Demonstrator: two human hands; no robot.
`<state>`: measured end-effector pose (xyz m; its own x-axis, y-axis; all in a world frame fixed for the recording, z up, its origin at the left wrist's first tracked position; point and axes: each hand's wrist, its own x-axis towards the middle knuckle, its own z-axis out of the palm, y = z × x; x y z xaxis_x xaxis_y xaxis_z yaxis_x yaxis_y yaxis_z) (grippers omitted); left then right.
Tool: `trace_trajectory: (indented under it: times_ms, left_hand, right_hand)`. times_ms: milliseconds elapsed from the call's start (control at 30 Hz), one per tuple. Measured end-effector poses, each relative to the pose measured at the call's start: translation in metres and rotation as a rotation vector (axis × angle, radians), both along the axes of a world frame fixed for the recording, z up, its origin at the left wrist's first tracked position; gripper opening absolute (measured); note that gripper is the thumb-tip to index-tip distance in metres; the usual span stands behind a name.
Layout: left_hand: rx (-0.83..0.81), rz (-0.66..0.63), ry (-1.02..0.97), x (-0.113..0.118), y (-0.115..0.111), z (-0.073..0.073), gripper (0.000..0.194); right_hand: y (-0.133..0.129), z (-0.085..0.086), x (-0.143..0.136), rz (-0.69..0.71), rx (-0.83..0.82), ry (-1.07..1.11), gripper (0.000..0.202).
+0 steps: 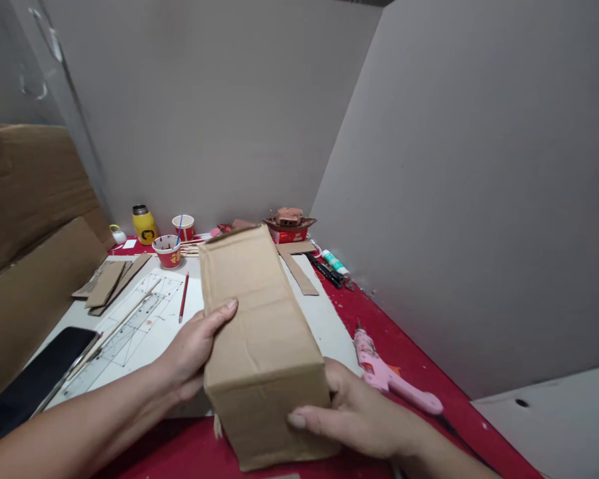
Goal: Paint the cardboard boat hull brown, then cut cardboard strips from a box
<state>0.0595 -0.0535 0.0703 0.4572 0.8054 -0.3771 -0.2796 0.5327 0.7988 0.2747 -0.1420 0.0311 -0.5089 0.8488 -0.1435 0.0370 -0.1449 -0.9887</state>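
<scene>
A long brown cardboard box [252, 313] is tilted in front of me, held between both hands. My left hand [197, 346] grips its left side, with the thumb lying on the top face and the other fingers out of sight. My right hand [354, 412] clasps the near right corner, its thumb against the end face. Under and behind the box lies a white sheet with a pencil-ruled drawing [172, 286]. Right of the box rests a pink hot glue gun [379, 372], close to my right hand but apart from it.
At left are a dark phone [40, 379], a clear ruler [120, 339], a red pencil [184, 298] and cardboard strips [110, 283]. Farther back stand a yellow bottle [144, 226], paper cups [168, 253] and a model boat [289, 219]. A grey wall [469, 199] bounds the right.
</scene>
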Motion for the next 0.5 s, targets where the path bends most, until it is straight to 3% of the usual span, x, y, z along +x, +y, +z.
trace_trajectory:
  times_ms: [100, 233, 333, 433, 500]
  left_hand:
    - [-0.023, -0.037, -0.047, 0.002, -0.002, -0.004, 0.042]
    - [0.140, -0.049, -0.109, -0.001, -0.005, 0.004, 0.039]
    - [0.296, -0.060, -0.040, -0.008, -0.003, 0.014, 0.041]
    - [0.578, 0.109, 0.036, -0.018, 0.007, 0.017, 0.042]
    - [0.894, 0.304, 0.124, -0.026, 0.017, 0.013, 0.046]
  right_hand:
    - [-0.001, 0.000, 0.004, -0.005, 0.024, -0.064, 0.035]
    - [0.000, 0.006, 0.012, -0.044, 0.059, -0.082, 0.034]
    - [0.001, 0.010, 0.018, -0.112, 0.033, -0.010, 0.037]
    - [0.002, 0.010, 0.020, -0.248, 0.003, 0.082, 0.037]
    - [0.005, 0.009, 0.020, -0.304, -0.009, 0.134, 0.038]
